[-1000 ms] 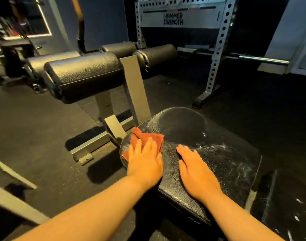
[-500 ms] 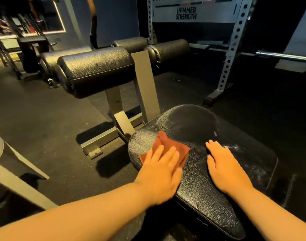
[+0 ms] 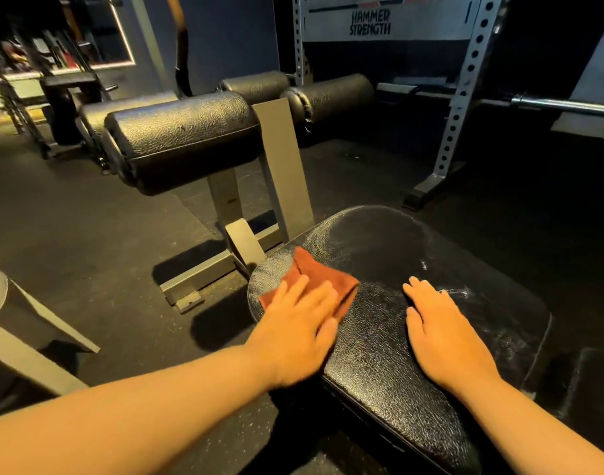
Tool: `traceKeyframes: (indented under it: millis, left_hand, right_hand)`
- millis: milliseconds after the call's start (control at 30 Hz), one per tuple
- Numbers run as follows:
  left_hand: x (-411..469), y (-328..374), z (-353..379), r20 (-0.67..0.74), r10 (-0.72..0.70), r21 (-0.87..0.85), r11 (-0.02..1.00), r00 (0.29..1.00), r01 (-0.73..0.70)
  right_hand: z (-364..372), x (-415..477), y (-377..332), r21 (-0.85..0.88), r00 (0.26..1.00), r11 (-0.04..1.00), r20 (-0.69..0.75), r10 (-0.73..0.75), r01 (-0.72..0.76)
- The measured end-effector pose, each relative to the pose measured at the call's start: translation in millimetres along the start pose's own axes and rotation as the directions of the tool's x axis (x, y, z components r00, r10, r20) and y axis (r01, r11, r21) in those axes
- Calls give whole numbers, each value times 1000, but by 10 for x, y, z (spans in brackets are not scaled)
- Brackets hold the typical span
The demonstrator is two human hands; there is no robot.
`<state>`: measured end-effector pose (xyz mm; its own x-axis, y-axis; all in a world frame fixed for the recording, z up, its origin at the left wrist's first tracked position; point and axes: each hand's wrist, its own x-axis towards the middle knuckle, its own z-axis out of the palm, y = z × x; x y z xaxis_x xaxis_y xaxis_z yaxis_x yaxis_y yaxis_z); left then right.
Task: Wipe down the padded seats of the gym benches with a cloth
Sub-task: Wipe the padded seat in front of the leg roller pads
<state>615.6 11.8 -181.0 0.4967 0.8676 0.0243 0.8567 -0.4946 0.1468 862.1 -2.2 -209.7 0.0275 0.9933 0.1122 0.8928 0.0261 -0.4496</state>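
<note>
The cloth (image 3: pixel 323 279) is a rust-orange piece of soft fabric, folded flat with one pointed corner toward the rollers. It lies on the left front part of the padded seat (image 3: pixel 379 354), close to the rounded edge. The left hand (image 3: pixel 293 330) presses flat on the cloth; its fingers (image 3: pixel 323 298) are straight and spread, not curled around the fabric, and the hand looks a little blurred. The right hand (image 3: pixel 441 334) lies palm down directly on the seat, well apart from the cloth, with its fingers released and straight.

The seat is black vinyl with a fine wrinkled, leather-like grain. Its corners are rounded, and the far part shows pale, curved smear marks, while a smooth dark patch lies in the middle of them.

Behind the seat stand thick cylindrical roller pads (image 3: pixel 180 138), covered in the same grained black vinyl, carried on flat grey metal posts (image 3: pixel 283 166). The floor (image 3: pixel 88 234) is dark speckled rubber. Farther back there is a grey steel rack (image 3: pixel 465 97) with rows of round holes and the words "HAMMER STRENGTH", and a shiny metal barbell (image 3: pixel 564 106) at the right.
</note>
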Motion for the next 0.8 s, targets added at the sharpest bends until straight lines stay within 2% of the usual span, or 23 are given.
traceKeyframes:
  millis: [67,133,233,300,467,533,600,700,733,800]
  left_hand:
    - [-241,-39,-103,21,175,-67,983,984,-173]
    - [-238,-181,-186,-9,265,-2,964,964,-265]
    - [-1,-169,-184,-61,218,137,968,974,-208]
    - [132,-38,-71,-51,166,128,979,985,-158]
    - [133,-118,94,1,184,122,976,983,-183]
    - [191,-266,41,-25,111,72,991,993,-109]
    - [358,-354,24,-43,-89,14,996,995,90]
    - [652,-160,27,-43,-377,-117,922,925,370]
    - [688,-30,40,-49,-393,-138,913,918,384]
    - [574,215,106,-60,-260,-122,960,964,251]
  right_hand:
    - [-4,2,1,-7,1000,1000,-6,-3,3]
    - [3,4,11,-1,1000,1000,-4,3,-3]
    - [17,1,13,-10,1000,1000,-9,-7,7]
    - [0,-7,-3,-20,1000,1000,-12,-13,13]
    - [-38,-21,-27,-18,1000,1000,-4,-1,1]
    - [-8,-11,-1,-15,1000,1000,-9,-5,5]
    - [12,-4,14,-22,1000,1000,-8,-1,1]
    - [-5,-20,-3,-19,1000,1000,2,14,-14]
    - [-17,-23,-14,-16,1000,1000,9,20,-20]
    - [-21,-26,-17,-28,1000,1000,11,8,-8]
